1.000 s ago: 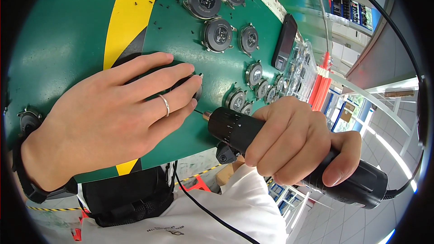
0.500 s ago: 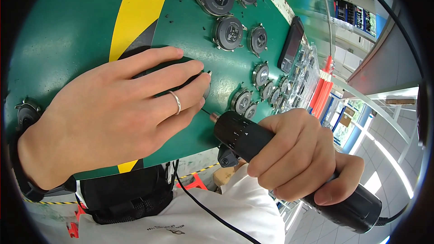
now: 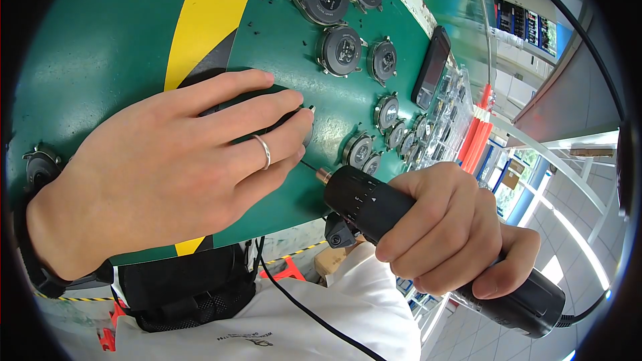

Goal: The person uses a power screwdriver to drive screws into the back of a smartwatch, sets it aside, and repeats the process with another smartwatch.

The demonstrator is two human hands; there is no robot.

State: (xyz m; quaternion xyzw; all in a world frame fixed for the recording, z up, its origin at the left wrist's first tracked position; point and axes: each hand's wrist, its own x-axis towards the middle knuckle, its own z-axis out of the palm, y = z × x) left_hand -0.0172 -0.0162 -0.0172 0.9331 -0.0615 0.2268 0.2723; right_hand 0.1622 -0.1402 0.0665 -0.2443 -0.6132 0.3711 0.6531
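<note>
My left hand (image 3: 174,154), a ring on one finger, is curled over a round dark watch case (image 3: 309,135) on the green table. Most of that case is hidden under the fingers; only dark strips and a bit of its metal rim show. In my right hand (image 3: 461,234) is a black corded electric screwdriver (image 3: 364,200), gripped around its body. Its thin bit points left toward the fingertips of my left hand; whether the tip touches the case is hidden.
Several watch cases (image 3: 339,50) lie back-up on the green table (image 3: 281,47), amid scattered tiny black screws. Another watch case (image 3: 41,166) sits beside my left wrist. A black phone (image 3: 431,67) and clear plastic trays (image 3: 449,110) line the right side. Yellow-black tape (image 3: 207,20) crosses the table.
The screwdriver and my right hand have shifted slightly right, the bit drawing a little away from my left hand. My left hand keeps its hold, almost still.
</note>
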